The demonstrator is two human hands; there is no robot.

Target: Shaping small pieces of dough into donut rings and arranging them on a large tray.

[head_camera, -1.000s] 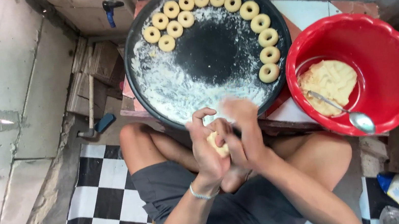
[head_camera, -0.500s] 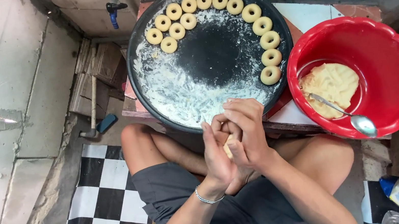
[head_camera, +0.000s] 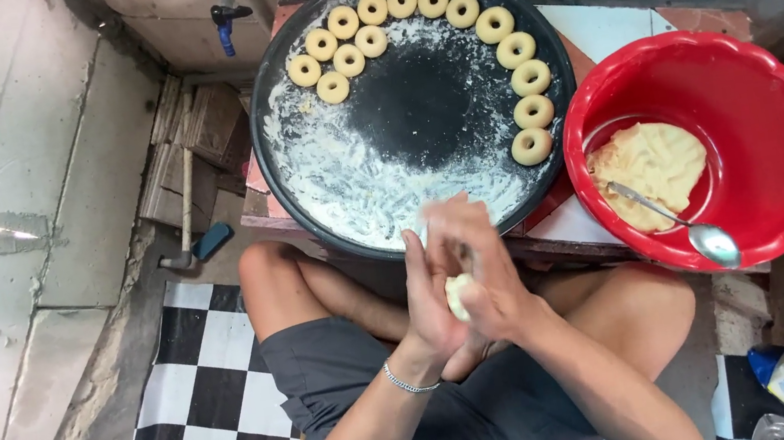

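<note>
Low wooden table (head_camera: 589,28), tiled top in pale and reddish squares, edge just beyond the cupped hands. Directly ahead of the grip: round black tray (head_camera: 311,220), floured. Ahead and right of the grip: red basin (head_camera: 780,98), scalloped rim, touching the tray's right side.

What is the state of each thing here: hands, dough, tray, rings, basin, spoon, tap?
Left hand: pressed against the dough ball.
Right hand: cupped over the ball from the other side.
Dough ball: held between both palms, not yet a ring.
Tray: floured, middle bare.
Rings: thirteen, raw, laid along the far rim.
Basin: holds a mass of dough.
Spoon: lying in the basin, bowl on its rim.
Tap: no water running.
</note>
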